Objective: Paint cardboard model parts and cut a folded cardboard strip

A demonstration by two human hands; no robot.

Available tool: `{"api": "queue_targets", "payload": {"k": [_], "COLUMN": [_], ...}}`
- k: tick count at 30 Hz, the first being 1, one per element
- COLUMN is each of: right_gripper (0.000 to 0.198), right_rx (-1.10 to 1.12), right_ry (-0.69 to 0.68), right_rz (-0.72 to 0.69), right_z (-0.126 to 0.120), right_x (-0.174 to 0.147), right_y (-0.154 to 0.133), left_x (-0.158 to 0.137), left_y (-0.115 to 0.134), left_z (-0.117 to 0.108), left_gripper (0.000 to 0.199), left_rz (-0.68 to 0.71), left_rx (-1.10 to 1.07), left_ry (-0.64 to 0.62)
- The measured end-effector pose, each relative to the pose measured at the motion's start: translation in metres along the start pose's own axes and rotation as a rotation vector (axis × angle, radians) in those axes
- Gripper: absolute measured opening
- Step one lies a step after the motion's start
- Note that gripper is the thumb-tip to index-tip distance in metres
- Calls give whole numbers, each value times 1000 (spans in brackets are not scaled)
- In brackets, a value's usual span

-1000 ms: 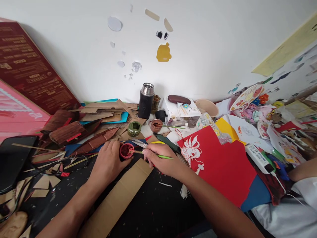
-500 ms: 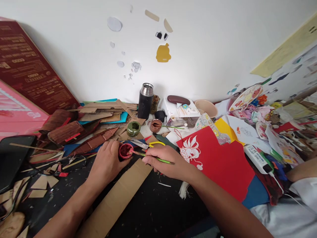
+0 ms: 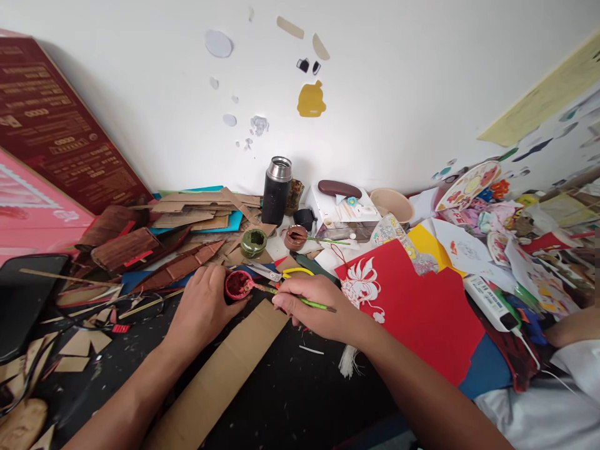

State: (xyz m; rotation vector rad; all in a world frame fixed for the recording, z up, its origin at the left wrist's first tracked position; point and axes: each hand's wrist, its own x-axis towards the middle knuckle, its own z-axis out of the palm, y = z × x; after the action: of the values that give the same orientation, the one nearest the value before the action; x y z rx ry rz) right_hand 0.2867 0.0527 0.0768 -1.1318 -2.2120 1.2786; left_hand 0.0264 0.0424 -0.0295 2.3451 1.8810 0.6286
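My left hand (image 3: 205, 306) is closed around a small paint jar (image 3: 239, 286) with dark red paint inside, its mouth tilted toward me. Between the thumb and fingers of my right hand (image 3: 314, 306) is a thin green paintbrush (image 3: 316, 305). The brush's red-smeared tip sits at the right rim of the jar. Below the jar, a long strip of cardboard (image 3: 225, 375) lies slantwise on the black table. Scissors (image 3: 267, 272) with yellow handles lie just behind my right hand. A green paint jar (image 3: 254, 243) and a brown paint jar (image 3: 295, 238) stand farther back.
A black flask (image 3: 276, 194) stands uncapped near the wall. Red paper (image 3: 412, 306) with a white cut-out design covers the right side. Cardboard scraps (image 3: 79, 347) and brown-painted rolls (image 3: 124, 250) lie at left. Another person's arm (image 3: 574, 325) shows at the right edge.
The brush has shifted very slightly to the right at the jar's rim. My left hand and the jar stay in place.
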Motion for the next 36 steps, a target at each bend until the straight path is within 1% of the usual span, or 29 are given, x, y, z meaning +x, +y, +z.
{"api": "queue_targets", "payload": {"k": [3,8,11,13,16,18,22,28,33,36], "right_gripper": [33,32,31,33,37,34,28,31,32,34], "right_rx": [31,8,-51,-57,-48,-49,-13,34,120,187], "right_ry": [38,59,64,43,24,25,0,-24,0,17], "right_rz": [-8,-121,-172,-178,-152,-133,-84,-49,44,69], "right_z": [7,19,19,15,9,7,7,6,7,8], "right_x": [5,14,14,12,8,5,2,-3,-5,-4], "right_y": [-3,2,5,5,2,1,4,9,10,10], "left_x": [0,0,0,1,1,1,1,2,2,1], "left_y": [0,-1,-1,0,1,2,3,2,2,2], "left_z": [0,1,1,0,-1,-2,-3,-3,-2,-2], "left_gripper": [31,31,35,36,37,37,35,32,33,35], "left_rz": [11,-2,-8,-7,-3,0,-11,-33,-45,-39], "left_rx": [-17,-30,-44,-47,-33,-27,-34,-57,-69,-64], "left_ry": [3,9,4,0,5,14,14,2,5,2]}}
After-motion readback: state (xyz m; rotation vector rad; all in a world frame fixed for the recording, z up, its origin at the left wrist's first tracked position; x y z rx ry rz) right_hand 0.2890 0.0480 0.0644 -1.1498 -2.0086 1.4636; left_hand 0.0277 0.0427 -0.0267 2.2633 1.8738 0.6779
